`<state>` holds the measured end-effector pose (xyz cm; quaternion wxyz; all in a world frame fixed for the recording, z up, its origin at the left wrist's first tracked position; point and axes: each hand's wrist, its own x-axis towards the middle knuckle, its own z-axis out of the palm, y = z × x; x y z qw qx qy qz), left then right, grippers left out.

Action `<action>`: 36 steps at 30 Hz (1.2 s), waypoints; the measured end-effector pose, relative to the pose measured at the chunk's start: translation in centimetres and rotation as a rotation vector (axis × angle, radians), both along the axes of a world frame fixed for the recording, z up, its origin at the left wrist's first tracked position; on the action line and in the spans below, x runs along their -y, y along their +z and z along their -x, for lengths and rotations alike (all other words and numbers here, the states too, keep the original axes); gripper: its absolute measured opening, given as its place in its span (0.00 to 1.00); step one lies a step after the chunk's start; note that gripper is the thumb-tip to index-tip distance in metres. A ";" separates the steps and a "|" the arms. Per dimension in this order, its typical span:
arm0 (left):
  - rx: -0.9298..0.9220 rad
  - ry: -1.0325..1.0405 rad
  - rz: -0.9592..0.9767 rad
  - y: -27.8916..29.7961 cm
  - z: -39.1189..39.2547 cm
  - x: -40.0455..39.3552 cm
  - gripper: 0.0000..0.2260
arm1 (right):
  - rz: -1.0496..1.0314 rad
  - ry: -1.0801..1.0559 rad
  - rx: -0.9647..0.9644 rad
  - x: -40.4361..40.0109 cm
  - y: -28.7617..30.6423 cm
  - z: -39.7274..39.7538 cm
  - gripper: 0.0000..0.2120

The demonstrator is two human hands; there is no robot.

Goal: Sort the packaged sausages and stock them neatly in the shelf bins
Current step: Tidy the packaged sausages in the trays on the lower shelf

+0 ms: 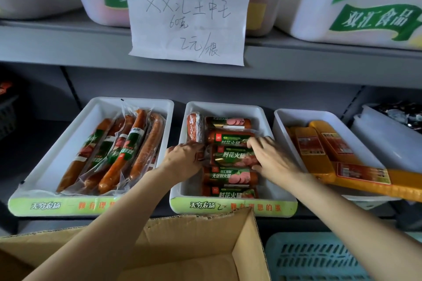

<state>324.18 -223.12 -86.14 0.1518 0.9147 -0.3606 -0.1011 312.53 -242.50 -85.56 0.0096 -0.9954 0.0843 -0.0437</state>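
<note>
Head view, looking down at a shelf. Middle bin point(230, 107), frame centre: short ham sausages point(230, 177) stacked crosswise in a column, one red sausage point(195, 126) lying lengthwise along the bin's left wall. Both hands are at one green-labelled pack point(233, 156) mid-column. Left hand point(182, 159) is at its left end, fingers curled down at the pack's edge; whether they actually pinch it I cannot tell. Right hand point(271, 157) lies over the right end, fingers fairly straight, pressing rather than gripping. Likely squaring the pack into line with its neighbours, one hand per end to keep it level.

Left bin point(45, 178): long vacuum-packed sausages point(127, 150), laid lengthwise. Right bin point(283, 121): yellow packs point(319, 155), one overhanging the front rim. Open cardboard box point(205, 246) at lower centre; its contents are not visible. Handwritten paper sign point(189, 13) hangs above.
</note>
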 end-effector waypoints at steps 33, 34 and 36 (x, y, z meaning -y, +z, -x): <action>0.352 0.435 -0.066 -0.3 -2.5 4.3 0.09 | -0.292 -0.081 0.101 -0.6 -1.4 -2.6 0.20; 0.350 0.433 -0.083 -0.2 -2.6 4.3 0.09 | -0.308 -0.091 0.109 -0.6 -1.4 -2.8 0.19; 0.329 0.430 -0.077 -0.1 -2.6 4.6 0.10 | -0.334 -0.103 0.105 -0.6 -1.3 -2.9 0.19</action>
